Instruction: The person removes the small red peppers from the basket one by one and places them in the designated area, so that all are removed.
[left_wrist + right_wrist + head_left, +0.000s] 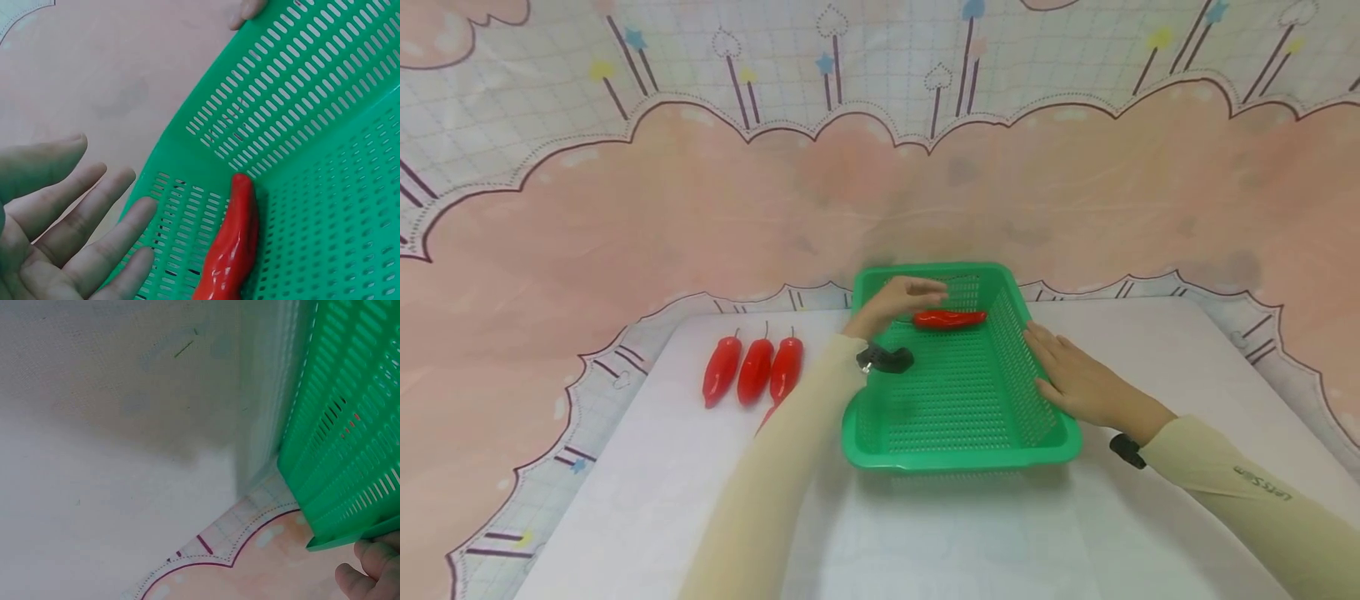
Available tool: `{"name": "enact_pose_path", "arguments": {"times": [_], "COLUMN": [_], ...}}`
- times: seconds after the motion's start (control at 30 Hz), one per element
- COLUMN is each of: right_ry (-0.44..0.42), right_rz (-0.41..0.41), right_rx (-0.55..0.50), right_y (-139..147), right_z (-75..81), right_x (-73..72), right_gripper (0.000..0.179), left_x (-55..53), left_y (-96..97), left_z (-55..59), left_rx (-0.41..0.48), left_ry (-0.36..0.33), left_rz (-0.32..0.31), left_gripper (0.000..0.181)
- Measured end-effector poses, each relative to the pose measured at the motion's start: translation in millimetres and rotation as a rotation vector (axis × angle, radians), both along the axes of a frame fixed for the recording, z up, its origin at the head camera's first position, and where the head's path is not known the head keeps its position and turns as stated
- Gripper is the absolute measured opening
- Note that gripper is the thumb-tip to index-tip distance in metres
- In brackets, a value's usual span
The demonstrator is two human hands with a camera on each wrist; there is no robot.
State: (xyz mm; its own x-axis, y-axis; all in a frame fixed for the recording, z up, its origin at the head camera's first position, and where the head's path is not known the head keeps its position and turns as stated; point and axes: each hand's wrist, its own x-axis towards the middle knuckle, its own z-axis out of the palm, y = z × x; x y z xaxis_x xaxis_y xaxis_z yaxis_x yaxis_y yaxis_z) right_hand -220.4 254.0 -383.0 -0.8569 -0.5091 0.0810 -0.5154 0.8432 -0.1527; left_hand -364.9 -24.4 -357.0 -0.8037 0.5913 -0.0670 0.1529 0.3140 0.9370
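A red chili pepper (950,320) lies along the far end inside a green plastic basket (962,460). Above it hovers my left hand (901,302), holding nothing; in the left wrist view its fingers (106,250) are spread and apart from the pepper (228,250). My right hand (1078,379) rests on the basket's right rim, fingers extended along it. In the right wrist view only some fingertips (375,565) show at the rim.
Left of the basket, several red peppers (755,372) lie on the white table (647,492), one partly hidden behind my left sleeve (790,467). A patterned pink cloth (760,217) hangs behind the table.
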Motion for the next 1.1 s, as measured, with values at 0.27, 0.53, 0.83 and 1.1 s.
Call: {"name": "enact_pose_path", "arguments": {"times": [0.27, 0.53, 0.83, 1.1], "right_ry": [0.002, 0.001, 0.009, 0.012], "right_rz": [0.0, -0.001, 0.001, -0.011], "right_rx": [0.013, 0.016, 0.011, 0.021], "right_y": [-2, -3, -3, -2], "right_z": [-0.2, -0.9, -4.5, -4.4], "right_x": [-1.0, -0.2, -0.8, -2.1], "right_gripper": [0.064, 0.064, 0.065, 0.065], "left_x": [0.4, -5.7, -10.9, -11.8], "left_y": [-1.1, 12.1, 19.6, 21.1], "left_z": [-3.2, -11.4, -24.0, -25.9], "left_rx": [0.035, 0.0, -0.029, -0.069], "left_ry": [0.02, 0.02, -0.045, -0.05], "left_rz": [0.007, 0.048, 0.067, 0.091], "left_gripper": [0.042, 0.045, 0.044, 0.043]}}
